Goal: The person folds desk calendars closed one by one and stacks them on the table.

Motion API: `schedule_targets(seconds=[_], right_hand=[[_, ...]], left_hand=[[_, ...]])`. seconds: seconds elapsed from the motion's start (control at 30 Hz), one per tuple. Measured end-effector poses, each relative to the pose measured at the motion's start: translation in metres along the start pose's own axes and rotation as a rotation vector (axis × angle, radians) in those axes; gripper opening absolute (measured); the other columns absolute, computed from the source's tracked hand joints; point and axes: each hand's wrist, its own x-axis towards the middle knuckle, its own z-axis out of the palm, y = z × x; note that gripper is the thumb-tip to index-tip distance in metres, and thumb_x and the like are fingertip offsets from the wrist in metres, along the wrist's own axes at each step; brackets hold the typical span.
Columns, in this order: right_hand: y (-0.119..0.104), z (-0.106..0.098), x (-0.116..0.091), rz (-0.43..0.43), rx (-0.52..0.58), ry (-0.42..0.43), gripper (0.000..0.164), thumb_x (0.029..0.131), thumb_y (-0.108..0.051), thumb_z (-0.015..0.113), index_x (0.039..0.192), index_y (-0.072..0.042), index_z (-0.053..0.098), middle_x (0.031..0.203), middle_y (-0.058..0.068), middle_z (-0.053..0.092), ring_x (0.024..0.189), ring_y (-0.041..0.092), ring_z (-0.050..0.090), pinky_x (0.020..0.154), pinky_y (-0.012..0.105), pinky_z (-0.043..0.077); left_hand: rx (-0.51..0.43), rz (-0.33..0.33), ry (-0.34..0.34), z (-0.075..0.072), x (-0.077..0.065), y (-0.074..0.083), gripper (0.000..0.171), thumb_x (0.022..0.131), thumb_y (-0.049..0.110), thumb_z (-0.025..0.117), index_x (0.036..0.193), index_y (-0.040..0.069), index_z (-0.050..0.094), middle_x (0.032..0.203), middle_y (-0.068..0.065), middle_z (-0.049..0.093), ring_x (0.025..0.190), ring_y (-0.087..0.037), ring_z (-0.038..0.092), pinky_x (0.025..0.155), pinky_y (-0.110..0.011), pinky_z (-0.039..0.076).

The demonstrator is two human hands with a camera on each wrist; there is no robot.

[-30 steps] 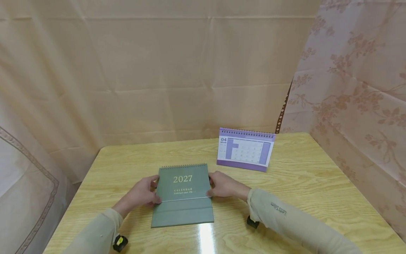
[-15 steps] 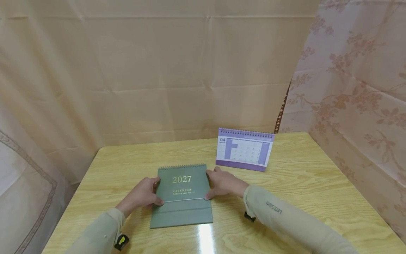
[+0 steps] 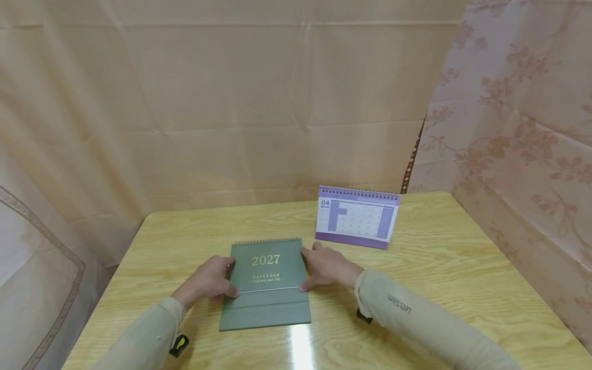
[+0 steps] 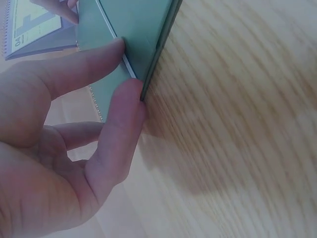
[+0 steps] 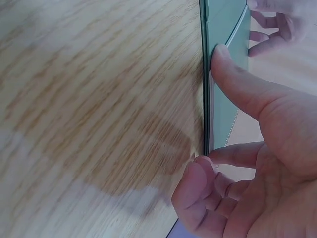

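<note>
A green desk calendar point(image 3: 265, 267) marked 2027 lies flat on the wooden table, its spiral binding along the far edge and a thin pale band across the cover. My left hand point(image 3: 206, 279) pinches its left edge. In the left wrist view the thumb rests on the cover by the band point(image 4: 130, 67), with a fingertip at the side edge. The right hand point(image 3: 329, 267) grips the opposite edge. In the right wrist view that thumb point(image 5: 224, 57) lies on the cover, while the other fingers curl at the edge.
A purple desk calendar point(image 3: 356, 218) showing 04 stands upright behind my right hand, near the table's back. Beige curtain point(image 3: 277, 103) hangs behind the wooden table point(image 3: 185, 231), and a floral curtain point(image 3: 522, 128) along the right side. Dark wrist devices point(image 3: 179, 345) sit below the sleeves.
Both thumbs have shifted slightly farther onto the green calendar's cover since a second ago. The right hand has moved a little left. The calendar has barely moved.
</note>
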Motion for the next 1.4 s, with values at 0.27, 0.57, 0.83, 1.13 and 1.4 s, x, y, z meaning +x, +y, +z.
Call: schedule_targets(seconds=[0.27,0.57,0.83,1.13,1.4], right_hand=[[-0.001,0.001,0.001,-0.01,-0.069,0.029,0.099,0.071,-0.058,0.087,0.146,-0.006,0.051,0.124,0.018,0.055,0.101,0.029,0.054,0.083,0.046,0.053],[-0.003,0.001,0.0,-0.051,-0.19,0.058,0.088,0.071,-0.063,0.084,0.133,-0.006,0.061,0.124,0.013,0.054,0.107,0.029,0.047,0.082,0.046,0.051],[-0.002,-0.003,-0.004,-0.059,-0.141,0.054,0.091,0.074,-0.061,0.083,0.14,-0.004,0.059,0.152,0.023,0.041,0.142,0.048,0.031,0.103,0.08,0.025],[0.007,-0.002,-0.014,-0.018,-0.064,0.045,0.092,0.079,-0.063,0.078,0.152,-0.015,0.049,0.161,0.022,0.029,0.149,0.05,0.016,0.101,0.085,0.0],[0.023,-0.021,-0.027,-0.038,0.065,0.085,0.068,0.092,-0.047,0.074,0.146,-0.01,0.055,0.154,0.02,0.042,0.14,0.043,0.04,0.112,0.067,0.028]], left_hand=[[0.036,-0.014,-0.002,0.0,-0.001,0.003,0.093,0.072,0.002,0.09,0.148,-0.011,0.039,0.133,-0.03,0.055,0.072,-0.019,0.063,0.049,-0.031,0.054],[0.027,-0.037,-0.011,0.0,-0.002,0.004,0.094,0.073,0.0,0.088,0.15,-0.011,0.036,0.14,-0.032,0.05,0.068,-0.02,0.064,0.049,-0.031,0.055],[0.041,-0.019,-0.008,0.001,-0.001,0.004,0.093,0.073,0.001,0.089,0.149,-0.012,0.037,0.138,-0.034,0.05,0.074,-0.02,0.064,0.049,-0.031,0.055],[0.182,0.101,-0.008,-0.006,-0.002,0.004,0.077,0.07,0.011,0.093,0.133,-0.013,0.055,0.125,-0.027,0.062,0.098,-0.029,0.064,0.083,-0.046,0.057],[0.353,0.163,0.007,-0.015,-0.006,0.021,0.066,0.071,0.034,0.094,0.116,-0.005,0.066,0.111,-0.017,0.069,0.103,-0.033,0.064,0.095,-0.053,0.051]])
